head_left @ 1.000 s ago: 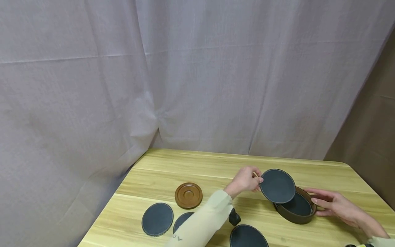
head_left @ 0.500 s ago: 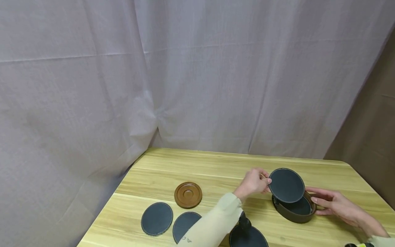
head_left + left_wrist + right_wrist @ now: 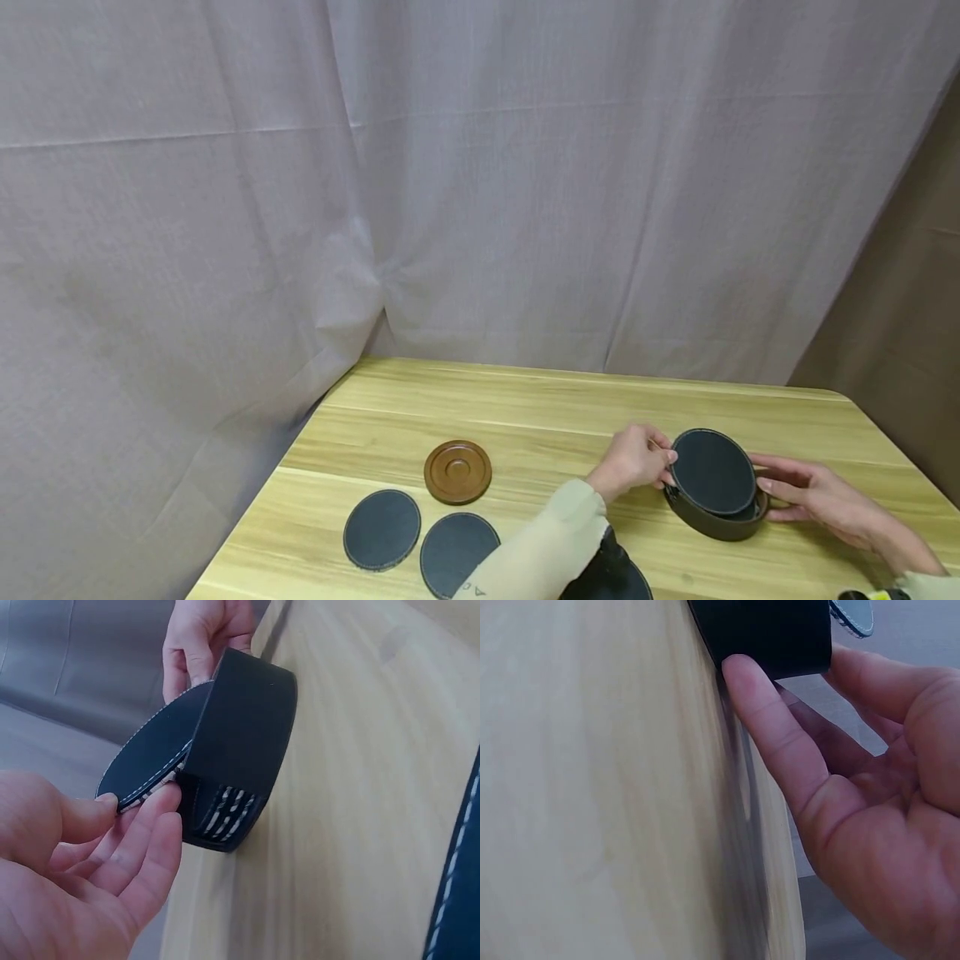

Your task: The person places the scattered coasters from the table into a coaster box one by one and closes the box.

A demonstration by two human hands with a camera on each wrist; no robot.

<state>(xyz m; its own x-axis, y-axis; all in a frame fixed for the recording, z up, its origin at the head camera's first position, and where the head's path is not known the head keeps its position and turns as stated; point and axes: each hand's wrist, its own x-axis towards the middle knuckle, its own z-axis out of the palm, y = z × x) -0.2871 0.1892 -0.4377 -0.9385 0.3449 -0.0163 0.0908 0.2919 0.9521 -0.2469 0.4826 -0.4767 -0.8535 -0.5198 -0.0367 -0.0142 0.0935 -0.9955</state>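
My left hand (image 3: pixel 636 458) pinches the left edge of a round dark leather coaster (image 3: pixel 712 471) with pale edge stitching. The coaster hangs tilted over a round dark coaster holder (image 3: pixel 711 527), its lower edge at the opening. In the left wrist view, several coaster edges (image 3: pixel 229 811) show stacked inside through a notch in the holder wall (image 3: pixel 247 712). My right hand (image 3: pixel 828 504) holds the holder from its right side, thumb at the rim and other fingers along the outer wall. The right wrist view shows a fingertip low against the holder (image 3: pixel 772 637).
A brown wooden disc (image 3: pixel 458 472) with ringed grooves lies left of centre. Two dark coasters (image 3: pixel 382 530) lie on the wooden table (image 3: pixel 525 400) in front of it. Another coaster (image 3: pixel 633 587) is partly hidden by the left wrist. A grey curtain (image 3: pixel 480 208) hangs behind the table.
My left hand has moved right and then lower, bringing the pinched coaster from beside the holder to over its opening. My right hand and the holder have stayed nearly still.
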